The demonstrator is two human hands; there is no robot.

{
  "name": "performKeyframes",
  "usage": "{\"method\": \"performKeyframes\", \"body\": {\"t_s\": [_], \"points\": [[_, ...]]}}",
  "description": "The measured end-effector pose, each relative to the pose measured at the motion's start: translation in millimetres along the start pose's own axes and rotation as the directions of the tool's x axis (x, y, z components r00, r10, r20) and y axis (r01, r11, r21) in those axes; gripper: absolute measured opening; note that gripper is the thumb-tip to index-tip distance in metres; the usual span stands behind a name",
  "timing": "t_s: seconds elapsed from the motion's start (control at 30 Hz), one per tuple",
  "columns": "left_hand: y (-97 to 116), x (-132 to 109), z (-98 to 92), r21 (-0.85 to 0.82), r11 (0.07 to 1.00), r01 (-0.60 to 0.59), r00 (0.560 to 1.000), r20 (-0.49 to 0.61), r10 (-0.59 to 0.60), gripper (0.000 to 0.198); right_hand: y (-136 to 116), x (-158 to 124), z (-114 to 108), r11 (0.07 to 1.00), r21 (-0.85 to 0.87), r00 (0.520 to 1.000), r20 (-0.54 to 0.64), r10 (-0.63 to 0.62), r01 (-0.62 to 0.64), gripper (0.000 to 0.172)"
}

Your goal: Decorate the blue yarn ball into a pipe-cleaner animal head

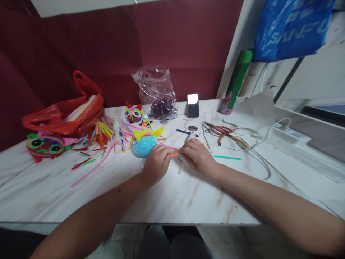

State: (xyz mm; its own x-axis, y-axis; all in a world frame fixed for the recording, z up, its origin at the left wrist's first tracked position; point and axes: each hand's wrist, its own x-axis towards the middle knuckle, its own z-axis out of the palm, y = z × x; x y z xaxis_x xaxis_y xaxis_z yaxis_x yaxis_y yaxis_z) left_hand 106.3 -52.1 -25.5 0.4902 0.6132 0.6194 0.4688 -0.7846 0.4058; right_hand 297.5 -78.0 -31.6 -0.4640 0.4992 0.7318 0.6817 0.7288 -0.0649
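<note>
Between my two hands runs a short orange pipe cleaner [175,154]. My left hand [158,158] is closed with its fingertips pinching one end. My right hand [198,154] is closed round the other end, and an orange tip shows past its far side. Just behind my left hand lies a blue rounded craft piece [144,145] with yellow ear-like points [140,133] on it. Partly under my right hand sits a pale glue gun-like tool [182,168], mostly hidden. To the right, a green pipe cleaner [228,157] lies flat on the table.
Loose pipe cleaners [102,135] spread at left, beside a red plastic bag [81,111] and a finished craft face [47,145]. A second craft face [134,113], a clear bag [161,97] and a phone [193,106] stand behind. Pliers [218,129] and a cable [265,167] lie right.
</note>
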Motion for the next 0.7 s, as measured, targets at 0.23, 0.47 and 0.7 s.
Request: {"method": "performKeyframes", "body": {"t_s": [0.23,0.47,0.7], "points": [[-0.4,1.4,0.7,0.127,0.991,-0.048,0.999,-0.011,0.049,0.020,-3.2,0.2,-0.4,0.999,-0.045,1.000,0.024,-0.014,0.015,0.020],[0.3,4.6,-4.7,-0.230,0.899,0.373,0.913,-0.085,-0.400,0.019,-0.8,5.8,-4.6,0.969,0.119,0.971,-0.077,0.228,-0.218,0.015],[6.7,6.4,3.1,-0.632,0.545,0.551,0.799,0.212,-0.562,0.017,-4.8,9.1,-1.8,0.610,0.477,0.756,0.208,0.621,-0.633,0.024]]}}
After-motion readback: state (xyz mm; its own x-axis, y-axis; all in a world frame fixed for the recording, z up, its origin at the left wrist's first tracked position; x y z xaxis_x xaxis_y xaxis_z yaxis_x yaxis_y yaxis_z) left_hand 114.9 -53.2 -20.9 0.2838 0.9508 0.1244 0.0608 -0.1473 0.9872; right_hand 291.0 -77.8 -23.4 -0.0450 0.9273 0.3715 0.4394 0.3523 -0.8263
